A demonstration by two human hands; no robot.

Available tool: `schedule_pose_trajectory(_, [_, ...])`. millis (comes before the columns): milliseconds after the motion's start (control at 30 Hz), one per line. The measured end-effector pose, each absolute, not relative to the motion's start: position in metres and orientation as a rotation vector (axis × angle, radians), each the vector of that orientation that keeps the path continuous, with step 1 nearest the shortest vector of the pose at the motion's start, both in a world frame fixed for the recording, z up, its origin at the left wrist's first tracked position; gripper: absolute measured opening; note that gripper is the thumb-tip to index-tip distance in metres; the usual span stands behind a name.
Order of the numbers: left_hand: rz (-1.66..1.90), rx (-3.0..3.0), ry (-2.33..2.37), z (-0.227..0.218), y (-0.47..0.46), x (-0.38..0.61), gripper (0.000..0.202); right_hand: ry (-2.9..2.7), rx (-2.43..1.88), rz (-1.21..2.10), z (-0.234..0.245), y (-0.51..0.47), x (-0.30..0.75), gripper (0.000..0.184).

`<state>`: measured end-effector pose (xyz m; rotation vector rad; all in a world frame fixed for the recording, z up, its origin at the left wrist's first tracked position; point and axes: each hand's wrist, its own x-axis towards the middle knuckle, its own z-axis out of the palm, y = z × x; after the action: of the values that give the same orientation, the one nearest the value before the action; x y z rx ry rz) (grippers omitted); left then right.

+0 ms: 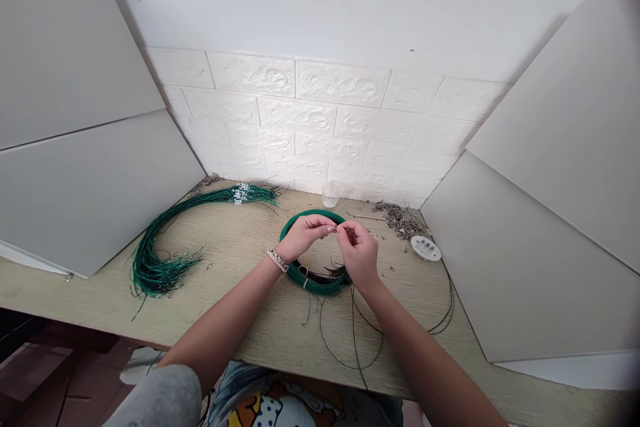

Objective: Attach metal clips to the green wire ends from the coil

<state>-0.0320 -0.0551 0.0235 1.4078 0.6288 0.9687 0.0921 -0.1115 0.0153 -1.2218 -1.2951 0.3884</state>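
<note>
left hand (306,232): hovering over the green wire coil (313,280), thumb and fingertips pinched shut on something tiny, looks like the end of a thin wire, too small to say for sure. There's a bracelet (278,259) on that wrist.
right hand (357,255): right up against the left one, fingers curled and pinching the same little bit from the other side.
coil: lying flat on the tabletop (240,320), directly under both hands, with dark loose ends sticking out near the right palm.
loose strands (350,340): thin dark wire looping off toward the front edge of the tabletop, between the forearms.
finished-looking bundle (165,253): a long green sheaf curving off to the left, well apart from the hands, with white beads (241,193) near its far end.
small stuff: a clear cup (330,195) by the wall, and a white dish (425,248) to the right near some debris (400,217).
what could go wrong: honestly, that pinch is on something minuscule, so one slip and it could drop into the coil and vanish. Also those trailing strands sit right by the forearms; a snag there might drag the coil or tangle it.
</note>
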Motion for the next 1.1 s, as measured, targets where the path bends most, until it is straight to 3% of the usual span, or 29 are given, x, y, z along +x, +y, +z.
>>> schedule_pose_trajectory(1100, [0.988,1.416,0.649,0.0211,-0.0537,-0.0321,0.022,-1.354,-1.197,0.278,0.0146,-0.1127,0.0922,0.013])
